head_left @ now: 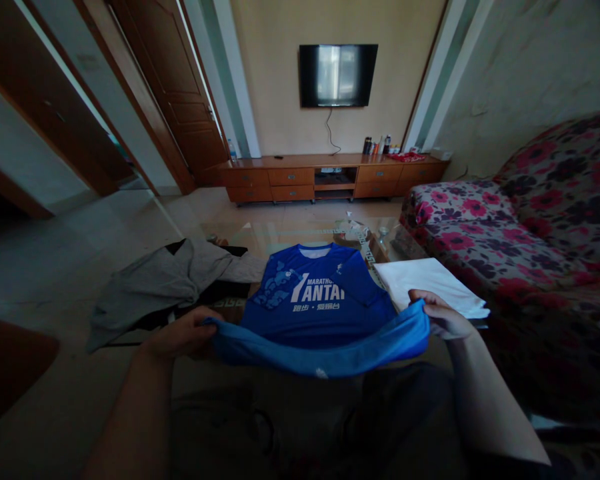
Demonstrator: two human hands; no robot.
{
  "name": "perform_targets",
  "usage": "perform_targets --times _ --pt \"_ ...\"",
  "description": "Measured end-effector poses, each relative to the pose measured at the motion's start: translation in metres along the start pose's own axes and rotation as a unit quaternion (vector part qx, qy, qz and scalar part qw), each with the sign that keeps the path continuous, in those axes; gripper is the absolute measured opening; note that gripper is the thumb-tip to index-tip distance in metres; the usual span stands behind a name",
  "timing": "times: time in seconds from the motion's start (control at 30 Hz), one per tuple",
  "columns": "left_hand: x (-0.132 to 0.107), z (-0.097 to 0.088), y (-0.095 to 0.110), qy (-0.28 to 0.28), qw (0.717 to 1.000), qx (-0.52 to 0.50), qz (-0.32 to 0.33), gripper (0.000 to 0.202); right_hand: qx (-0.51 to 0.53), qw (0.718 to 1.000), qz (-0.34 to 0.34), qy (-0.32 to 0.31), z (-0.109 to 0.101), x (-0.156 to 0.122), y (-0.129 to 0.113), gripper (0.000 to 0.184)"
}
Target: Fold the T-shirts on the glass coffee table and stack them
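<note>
A blue marathon T-shirt (319, 297) with white lettering lies front-up on a glass coffee table (260, 235), collar pointing away from me. My left hand (183, 331) grips the left corner of its hem, and my right hand (443, 313) grips the right corner. The hem is lifted off the table and sags between my hands. A folded white garment (430, 283) rests just right of the shirt, partly under my right hand.
Grey and black clothes (160, 283) lie heaped at the table's left. A floral sofa (520, 220) fills the right side. Beyond the table stand a wooden TV cabinet (330, 177) with bottles and a wall-mounted TV (337, 75). Wooden doors (175, 87) stand at the left.
</note>
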State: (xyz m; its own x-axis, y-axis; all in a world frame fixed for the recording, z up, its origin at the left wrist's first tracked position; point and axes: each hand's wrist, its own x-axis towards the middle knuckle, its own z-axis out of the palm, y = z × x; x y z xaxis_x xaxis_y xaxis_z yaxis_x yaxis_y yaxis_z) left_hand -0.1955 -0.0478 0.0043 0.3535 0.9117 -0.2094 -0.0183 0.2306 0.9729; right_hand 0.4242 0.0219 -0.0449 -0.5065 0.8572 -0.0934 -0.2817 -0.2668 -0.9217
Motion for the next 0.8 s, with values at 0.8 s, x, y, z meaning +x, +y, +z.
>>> perform_targets --times 0.8 --pt "0.045 -0.016 -0.018 0.246 0.967 -0.047 0.046 0.045 0.001 0.965 -0.118 0.234 -0.01 0.03 0.001 0.026"
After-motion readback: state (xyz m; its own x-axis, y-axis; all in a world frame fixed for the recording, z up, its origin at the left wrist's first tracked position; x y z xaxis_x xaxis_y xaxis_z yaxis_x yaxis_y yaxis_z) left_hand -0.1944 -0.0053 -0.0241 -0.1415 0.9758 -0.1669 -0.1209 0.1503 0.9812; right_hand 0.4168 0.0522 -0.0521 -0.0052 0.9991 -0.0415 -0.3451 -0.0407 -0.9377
